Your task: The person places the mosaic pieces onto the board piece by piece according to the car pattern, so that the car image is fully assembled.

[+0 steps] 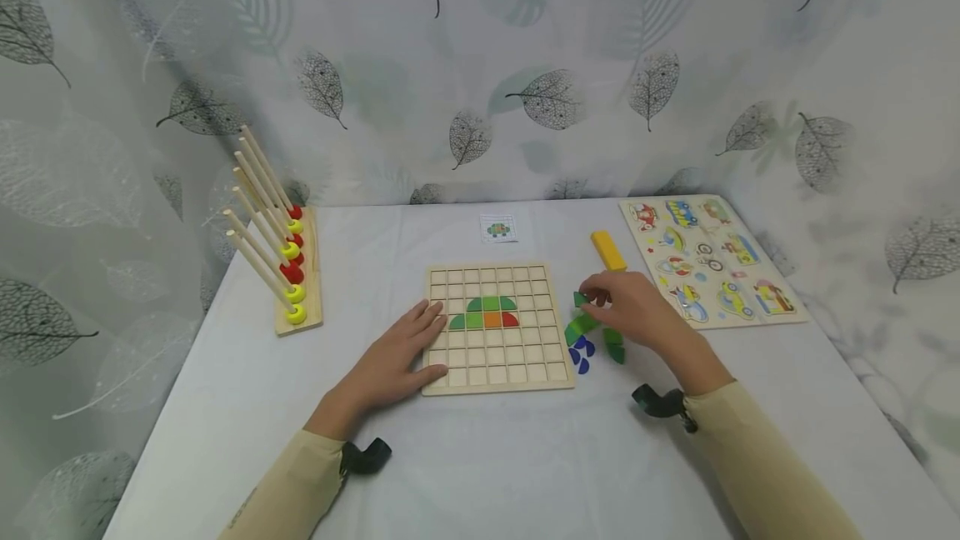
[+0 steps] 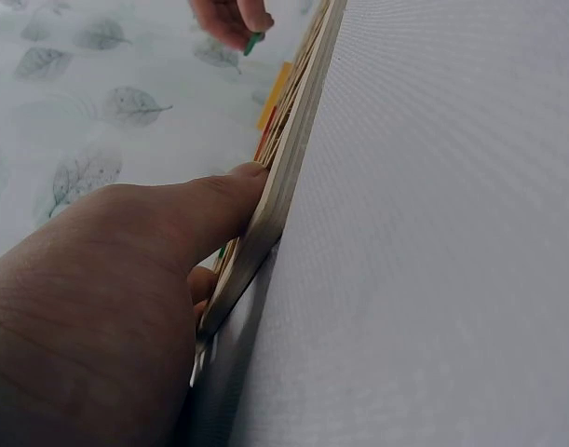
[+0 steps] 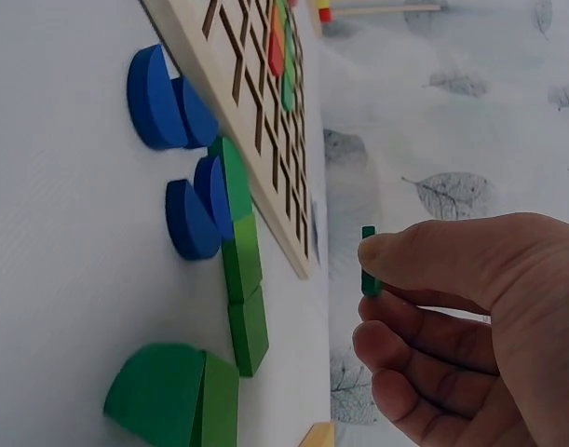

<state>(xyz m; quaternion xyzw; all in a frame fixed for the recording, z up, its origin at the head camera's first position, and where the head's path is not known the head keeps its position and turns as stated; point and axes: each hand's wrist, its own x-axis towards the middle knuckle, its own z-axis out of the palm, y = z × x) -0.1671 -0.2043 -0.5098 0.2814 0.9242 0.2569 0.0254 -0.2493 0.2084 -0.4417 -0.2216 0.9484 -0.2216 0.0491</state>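
My left hand (image 1: 395, 354) rests at the left edge of a wooden grid board (image 1: 498, 372), fingers stretched out. In the left wrist view its thumb (image 2: 223, 200) touches the board's rim. Green, orange and red pieces (image 1: 491, 319) sit in the middle cells. To the right of the board, my right hand (image 1: 630, 307) pinches a small dark green piece (image 3: 369, 263) between thumb and finger, above the table. Below it lie loose green blocks (image 3: 245, 256), a rounded green piece (image 3: 158, 396) and several blue rounded pieces (image 3: 155, 98).
A small picture card (image 1: 498, 228) lies behind the board. At the left stands a wooden peg stand (image 1: 312, 273) with red and yellow rings. A yellow block (image 1: 608, 250) and a picture puzzle board (image 1: 712, 265) lie at the right. A leaf-patterned curtain (image 1: 390, 140) hangs behind.
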